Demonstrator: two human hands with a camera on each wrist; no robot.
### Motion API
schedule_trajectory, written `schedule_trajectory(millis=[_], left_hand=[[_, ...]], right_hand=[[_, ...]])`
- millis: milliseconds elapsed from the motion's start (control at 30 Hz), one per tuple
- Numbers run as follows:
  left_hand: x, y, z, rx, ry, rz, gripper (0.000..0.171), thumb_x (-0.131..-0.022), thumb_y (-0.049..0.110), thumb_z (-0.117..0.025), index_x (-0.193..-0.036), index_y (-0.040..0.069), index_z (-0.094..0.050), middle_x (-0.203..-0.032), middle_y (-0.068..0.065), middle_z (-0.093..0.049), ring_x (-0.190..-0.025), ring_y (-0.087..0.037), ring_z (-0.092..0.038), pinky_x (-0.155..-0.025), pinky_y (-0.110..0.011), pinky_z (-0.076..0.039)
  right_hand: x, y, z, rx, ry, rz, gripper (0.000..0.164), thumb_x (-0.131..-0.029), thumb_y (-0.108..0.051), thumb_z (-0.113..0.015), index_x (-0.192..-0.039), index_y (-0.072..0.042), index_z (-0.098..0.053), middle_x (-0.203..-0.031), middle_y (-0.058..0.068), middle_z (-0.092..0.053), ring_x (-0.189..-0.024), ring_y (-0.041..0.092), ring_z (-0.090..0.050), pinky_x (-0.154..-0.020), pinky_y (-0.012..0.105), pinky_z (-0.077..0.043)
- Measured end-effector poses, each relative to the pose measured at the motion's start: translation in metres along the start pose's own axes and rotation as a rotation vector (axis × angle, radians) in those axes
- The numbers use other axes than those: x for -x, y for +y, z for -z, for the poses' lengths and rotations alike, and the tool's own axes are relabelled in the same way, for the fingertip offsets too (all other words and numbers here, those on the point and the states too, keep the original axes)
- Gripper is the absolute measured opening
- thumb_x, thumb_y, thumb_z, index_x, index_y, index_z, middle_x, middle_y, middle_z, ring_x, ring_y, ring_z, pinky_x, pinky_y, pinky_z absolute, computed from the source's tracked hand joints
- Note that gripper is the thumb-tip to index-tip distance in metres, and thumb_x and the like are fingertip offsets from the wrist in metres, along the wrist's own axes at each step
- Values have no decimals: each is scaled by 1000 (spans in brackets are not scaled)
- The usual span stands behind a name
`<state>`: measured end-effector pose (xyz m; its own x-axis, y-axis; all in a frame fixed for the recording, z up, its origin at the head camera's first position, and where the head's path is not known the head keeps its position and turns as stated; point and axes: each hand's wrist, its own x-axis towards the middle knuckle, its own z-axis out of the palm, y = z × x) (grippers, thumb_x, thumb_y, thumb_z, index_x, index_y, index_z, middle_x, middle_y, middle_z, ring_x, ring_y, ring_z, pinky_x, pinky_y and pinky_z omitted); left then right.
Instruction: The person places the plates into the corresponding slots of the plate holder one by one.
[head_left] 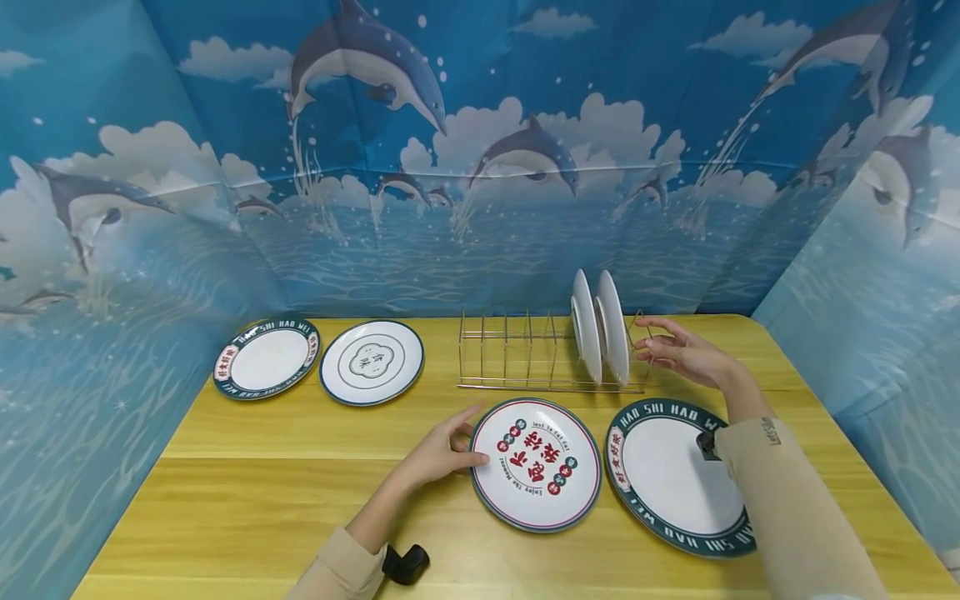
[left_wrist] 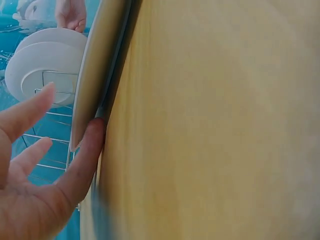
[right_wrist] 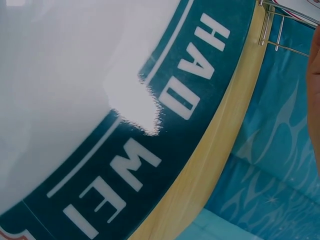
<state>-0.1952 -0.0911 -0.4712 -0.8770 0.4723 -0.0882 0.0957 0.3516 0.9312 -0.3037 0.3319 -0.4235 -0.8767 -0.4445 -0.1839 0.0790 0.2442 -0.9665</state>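
In the head view, a round white plate with red characters (head_left: 536, 492) lies on the table in front of the wire dish rack (head_left: 506, 336). My left hand (head_left: 438, 450) is at this plate's left edge, thumb at the rim and the other fingers spread. The left wrist view shows a digit (left_wrist: 90, 142) touching the rim, while other fingers stand apart from it. Two white plates (head_left: 615, 325) stand upright at the rack's right end. Just right of them, my right hand (head_left: 686, 354) reaches to the rack's end wires with its fingers extended; contact is hard to tell.
A large green-rimmed plate (head_left: 675, 475) lies under my right forearm. A smaller green-rimmed plate (head_left: 273, 358) and a blue-edged white plate (head_left: 372, 389) lie at the back left of the wooden table (head_left: 247, 500). A dolphin-print cloth (head_left: 375, 242) hangs behind and at both sides.
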Motion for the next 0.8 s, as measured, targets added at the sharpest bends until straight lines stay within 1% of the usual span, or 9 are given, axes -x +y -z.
schedule_trajectory(millis=[133,233,367,433,533,633,667,767,800], left_hand=[[2,3,-1,-5,-25,-52,67,-80,3,-69,-139,0,-36,-111,-25,-53,-69,-16,-58,-57,-20,-49],[2,3,-3,-23,-25,-80,63,-79,1,-69,-135,-1,-40,-116,-27,-52,-62,-13,-54,-55,-17,-45],[-2,-8,-6,-46,-3,-56,62,-78,5,-71,-134,4,-45,-124,-21,-49,-57,-8,-47,-52,-16,-42],[-4,-12,-6,-55,-1,-42,62,-77,7,-72,-133,7,-46,-119,-17,-51,-56,-8,-46,-51,-16,-41],[-5,-17,-5,-39,-7,-31,61,-76,9,-73,-132,7,-48,-101,-10,-52,-54,-8,-45,-50,-17,-40],[-5,-18,-4,32,-28,-14,62,-76,7,-73,-133,5,-47,-80,-8,-56,-53,-9,-45,-49,-17,-39],[-5,-18,-3,67,-36,-5,63,-76,6,-73,-133,5,-46,-79,-7,-57,-53,-9,-46,-50,-17,-39],[-4,-18,-2,218,-67,27,63,-77,1,-71,-134,4,-44,-86,-11,-61,-64,-11,-56,-58,-19,-47],[-4,-18,-2,272,-78,38,63,-78,0,-70,-135,3,-43,-94,-13,-61,-70,-12,-58,-61,-21,-50]], right_hand=[[1,2,1,6,-19,42,48,-96,-20,-47,-139,-13,-27,-106,-3,-57,-103,10,-55,-88,21,-45],[2,3,3,-30,-50,79,44,-96,-18,-47,-137,-15,-31,-105,-1,-57,-102,11,-56,-86,20,-46],[2,2,1,-28,-33,66,45,-96,-18,-47,-137,-11,-29,-106,2,-56,-102,12,-55,-86,21,-46],[2,1,0,-2,-4,38,46,-96,-19,-47,-137,-10,-28,-106,2,-55,-102,12,-55,-86,21,-46],[3,0,-1,-1,14,19,45,-96,-18,-47,-137,-11,-28,-105,3,-54,-102,13,-55,-87,22,-47],[3,-1,-1,-13,16,15,43,-97,-16,-45,-136,-12,-29,-104,3,-55,-102,14,-54,-87,23,-47],[3,-1,-2,-17,15,15,42,-97,-16,-45,-136,-12,-29,-104,2,-56,-102,14,-55,-87,23,-47],[4,-3,-2,-21,11,16,42,-97,-16,-45,-136,-12,-29,-104,1,-56,-102,15,-54,-87,23,-47],[4,-3,-2,-21,11,13,42,-97,-16,-45,-136,-13,-29,-104,1,-56,-102,15,-55,-88,24,-47]])
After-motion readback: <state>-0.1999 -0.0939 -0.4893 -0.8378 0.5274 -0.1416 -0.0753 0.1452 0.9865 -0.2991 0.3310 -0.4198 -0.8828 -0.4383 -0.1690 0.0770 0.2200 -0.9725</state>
